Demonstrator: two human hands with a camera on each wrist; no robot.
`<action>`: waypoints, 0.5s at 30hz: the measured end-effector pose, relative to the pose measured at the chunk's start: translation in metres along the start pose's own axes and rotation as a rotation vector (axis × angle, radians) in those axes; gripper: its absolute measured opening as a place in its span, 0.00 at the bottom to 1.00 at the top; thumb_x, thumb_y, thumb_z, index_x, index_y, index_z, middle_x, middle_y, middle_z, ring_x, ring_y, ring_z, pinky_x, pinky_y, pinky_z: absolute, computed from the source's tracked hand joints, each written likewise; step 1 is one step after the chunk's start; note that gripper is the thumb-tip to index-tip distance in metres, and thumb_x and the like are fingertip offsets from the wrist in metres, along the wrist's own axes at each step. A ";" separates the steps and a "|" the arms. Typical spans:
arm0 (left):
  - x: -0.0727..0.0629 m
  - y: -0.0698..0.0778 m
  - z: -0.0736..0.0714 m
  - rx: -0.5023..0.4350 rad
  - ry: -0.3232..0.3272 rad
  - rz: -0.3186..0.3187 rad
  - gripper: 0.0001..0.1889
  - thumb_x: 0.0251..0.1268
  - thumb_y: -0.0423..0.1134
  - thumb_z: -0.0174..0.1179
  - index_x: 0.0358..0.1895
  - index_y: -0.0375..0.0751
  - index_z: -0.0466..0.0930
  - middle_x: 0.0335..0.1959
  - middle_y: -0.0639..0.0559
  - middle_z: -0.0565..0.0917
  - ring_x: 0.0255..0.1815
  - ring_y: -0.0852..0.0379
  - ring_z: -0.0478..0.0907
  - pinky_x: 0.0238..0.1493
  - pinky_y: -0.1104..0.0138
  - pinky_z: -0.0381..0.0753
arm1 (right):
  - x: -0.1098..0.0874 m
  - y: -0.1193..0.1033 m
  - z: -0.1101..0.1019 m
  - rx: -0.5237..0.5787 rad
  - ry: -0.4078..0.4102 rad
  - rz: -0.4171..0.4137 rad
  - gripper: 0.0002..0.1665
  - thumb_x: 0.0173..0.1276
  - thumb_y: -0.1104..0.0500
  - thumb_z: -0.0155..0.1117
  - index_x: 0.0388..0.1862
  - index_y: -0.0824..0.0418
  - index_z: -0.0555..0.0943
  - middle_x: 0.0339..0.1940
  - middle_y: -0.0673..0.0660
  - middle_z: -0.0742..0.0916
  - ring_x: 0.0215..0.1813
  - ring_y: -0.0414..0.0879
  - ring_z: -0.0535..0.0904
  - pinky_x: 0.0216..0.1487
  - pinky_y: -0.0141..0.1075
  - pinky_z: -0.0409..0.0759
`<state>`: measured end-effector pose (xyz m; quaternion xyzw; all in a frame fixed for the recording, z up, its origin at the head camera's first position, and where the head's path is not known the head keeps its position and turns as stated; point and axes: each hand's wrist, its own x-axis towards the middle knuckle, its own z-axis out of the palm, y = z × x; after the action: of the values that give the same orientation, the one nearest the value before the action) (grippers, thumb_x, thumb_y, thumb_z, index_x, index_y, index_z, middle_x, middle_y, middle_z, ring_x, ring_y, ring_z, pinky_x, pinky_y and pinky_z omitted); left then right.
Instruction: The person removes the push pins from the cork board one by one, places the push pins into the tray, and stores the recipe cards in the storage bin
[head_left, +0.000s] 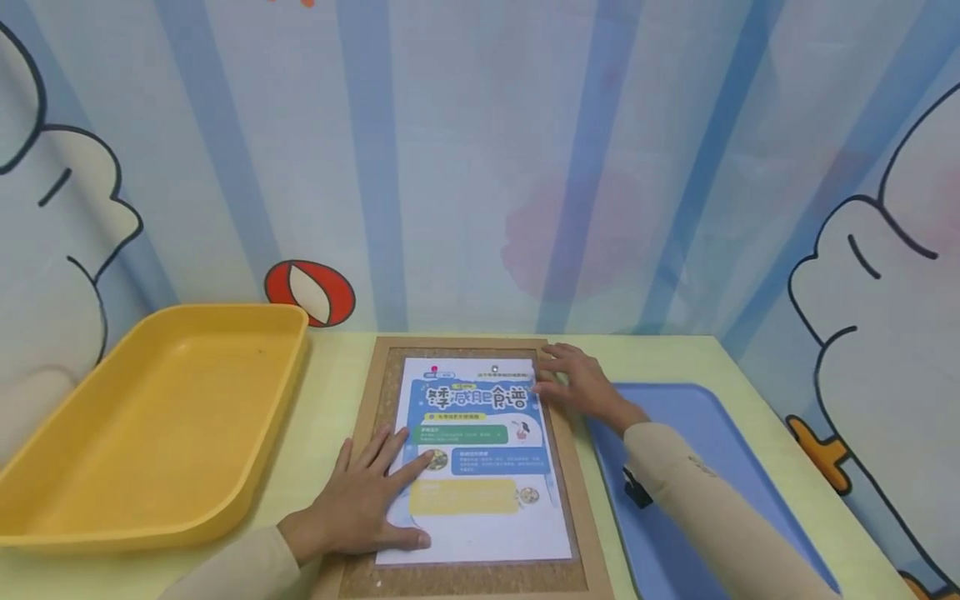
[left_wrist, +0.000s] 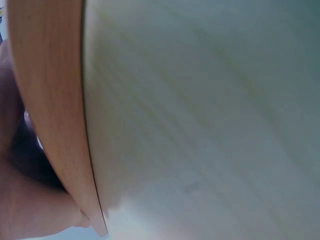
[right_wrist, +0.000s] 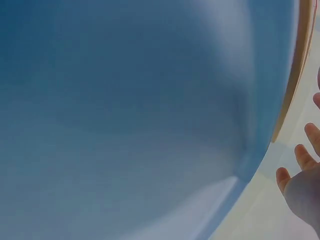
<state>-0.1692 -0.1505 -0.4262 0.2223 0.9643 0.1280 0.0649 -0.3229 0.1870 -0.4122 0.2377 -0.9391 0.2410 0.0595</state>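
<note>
A printed sheet [head_left: 495, 537] with blue, green and yellow blocks lies on a wood-framed cork board [head_left: 457, 579]. Near its top edge show a pink pushpin [head_left: 434, 368] and a small pale pin [head_left: 495, 368]. Fingers spread, my left hand [head_left: 360, 500] rests across the left side of the board, with thumb and fingertips over the sheet's edge. My right hand [head_left: 585, 383] is at the upper right of the frame, its fingers loosely extended over the frame toward the sheet's corner. In the right wrist view several fingertips [right_wrist: 305, 157] show at the right edge, beyond the tray.
On the left stands a deep yellow tray [head_left: 255, 442]. A shallow blue tray [head_left: 675, 400] lies on the right, under my right forearm. Behind the pale yellow table [head_left: 667, 350] rises a striped cartoon backdrop [head_left: 472, 167].
</note>
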 end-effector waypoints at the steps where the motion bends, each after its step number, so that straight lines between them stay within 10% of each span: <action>1: 0.000 0.000 0.000 -0.001 0.000 0.001 0.52 0.46 0.80 0.59 0.77 0.62 0.61 0.82 0.40 0.51 0.83 0.33 0.40 0.70 0.26 0.39 | 0.001 -0.001 0.001 -0.002 -0.006 0.008 0.27 0.67 0.49 0.70 0.60 0.61 0.82 0.75 0.65 0.72 0.78 0.66 0.61 0.75 0.65 0.56; 15: 0.000 -0.001 0.003 -0.014 0.011 0.002 0.52 0.45 0.79 0.60 0.77 0.62 0.62 0.82 0.40 0.51 0.83 0.33 0.41 0.70 0.25 0.38 | 0.022 -0.017 0.011 -0.053 -0.063 0.035 0.25 0.70 0.48 0.66 0.60 0.58 0.83 0.74 0.61 0.74 0.77 0.62 0.64 0.76 0.60 0.58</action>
<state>-0.1691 -0.1508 -0.4295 0.2222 0.9635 0.1363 0.0608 -0.3343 0.1594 -0.4092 0.2269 -0.9506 0.2094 0.0320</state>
